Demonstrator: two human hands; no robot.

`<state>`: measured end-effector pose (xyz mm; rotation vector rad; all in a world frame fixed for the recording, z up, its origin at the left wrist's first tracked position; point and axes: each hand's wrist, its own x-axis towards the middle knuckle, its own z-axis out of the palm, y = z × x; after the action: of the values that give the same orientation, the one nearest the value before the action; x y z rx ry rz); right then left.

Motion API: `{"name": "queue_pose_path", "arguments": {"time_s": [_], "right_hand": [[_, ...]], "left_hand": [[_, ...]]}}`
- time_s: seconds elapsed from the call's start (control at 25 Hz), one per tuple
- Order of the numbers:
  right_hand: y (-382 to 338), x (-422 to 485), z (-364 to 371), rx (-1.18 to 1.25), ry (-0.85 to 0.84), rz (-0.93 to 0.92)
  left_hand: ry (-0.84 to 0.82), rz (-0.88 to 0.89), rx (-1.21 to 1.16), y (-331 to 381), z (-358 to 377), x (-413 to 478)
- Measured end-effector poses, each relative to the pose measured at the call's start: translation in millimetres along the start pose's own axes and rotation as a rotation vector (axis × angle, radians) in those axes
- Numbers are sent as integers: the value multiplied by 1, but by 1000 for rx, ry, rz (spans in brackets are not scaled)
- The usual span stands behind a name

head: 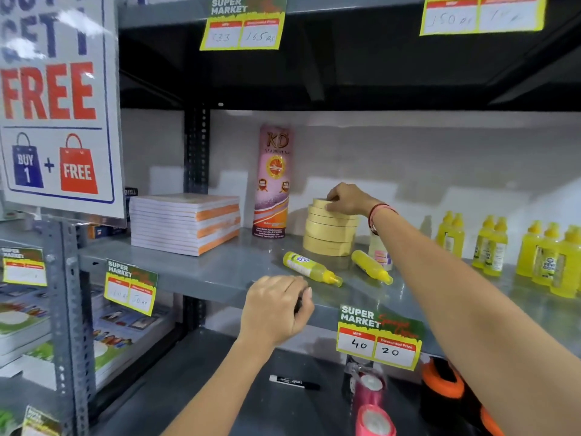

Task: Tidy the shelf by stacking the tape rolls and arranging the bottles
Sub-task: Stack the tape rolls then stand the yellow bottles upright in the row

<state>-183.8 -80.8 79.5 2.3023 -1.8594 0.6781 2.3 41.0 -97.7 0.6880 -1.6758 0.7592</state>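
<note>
A stack of several beige tape rolls [328, 231] stands on the grey shelf [195, 272], right of a tall pink tape tube [273, 180]. My right hand [347, 199] rests on the top roll with fingers closed around its edge. Two yellow bottles lie on their sides in front of the stack: one [311, 268] to the left, one [372, 267] to the right. A pale bottle [379, 253] stands behind my right forearm, partly hidden. Several yellow bottles [490, 247] stand upright at the right. My left hand [276, 308] hovers at the shelf's front edge, curled around a small dark object.
A pile of orange-edged notebooks [185, 223] sits at the shelf's left. Price tags [379, 339] hang from the front edge. Below lie a black marker [294, 382], pink ribbon rolls [371, 401] and an orange-black item [446, 388]. A "FREE" sign [56, 105] hangs at left.
</note>
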Motion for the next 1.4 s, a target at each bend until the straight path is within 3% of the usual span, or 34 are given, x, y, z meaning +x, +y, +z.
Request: {"name": "queue_pose_path", "arguments": {"time_s": [0.32, 0.56, 0.84, 1.08, 1.2, 1.32, 1.4], "right_hand": [[-4, 3, 6, 90, 55, -7], [-2, 10, 13, 0, 47, 115], [-11, 21, 3, -159, -182, 120], [-14, 27, 4, -219, -207, 112], [-18, 22, 9, -251, -129, 94], [-35, 5, -4, -151, 151, -34], [-53, -13, -14, -40, 97, -227]], "left_hand": [[-29, -7, -11, -3, 2, -1], [-37, -12, -4, -2, 1, -1], [-38, -6, 0, -3, 2, -2], [-38, -6, 4, -4, 3, -2], [-34, -12, 1, -3, 3, -2], [-37, -20, -6, -2, 1, -2], [-43, -24, -5, -1, 0, -1]]}}
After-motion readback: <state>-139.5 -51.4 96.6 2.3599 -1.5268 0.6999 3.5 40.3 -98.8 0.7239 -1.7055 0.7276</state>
